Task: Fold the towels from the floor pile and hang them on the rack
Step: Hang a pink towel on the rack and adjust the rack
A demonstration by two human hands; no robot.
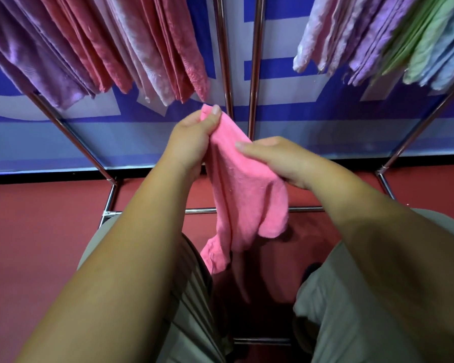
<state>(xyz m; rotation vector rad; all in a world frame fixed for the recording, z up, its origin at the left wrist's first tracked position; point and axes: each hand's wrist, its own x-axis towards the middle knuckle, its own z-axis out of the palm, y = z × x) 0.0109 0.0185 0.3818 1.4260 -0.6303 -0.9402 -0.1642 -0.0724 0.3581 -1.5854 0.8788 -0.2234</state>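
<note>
Above a red floor (37, 244), a bright pink terry towel (247, 200) hangs crumpled and creased lengthwise. The left hand (194, 137) pinches its top corner, and the right hand (281, 158) grips its side. Beyond, folded purple, pink and green towels (95, 48) drape the chrome metal rack (227, 61).

Pink towel (244, 195); hung towels (95, 45) purple, red, pale pink, green, blue; floor (37, 231) red; banner (299, 127) blue-white.
</note>
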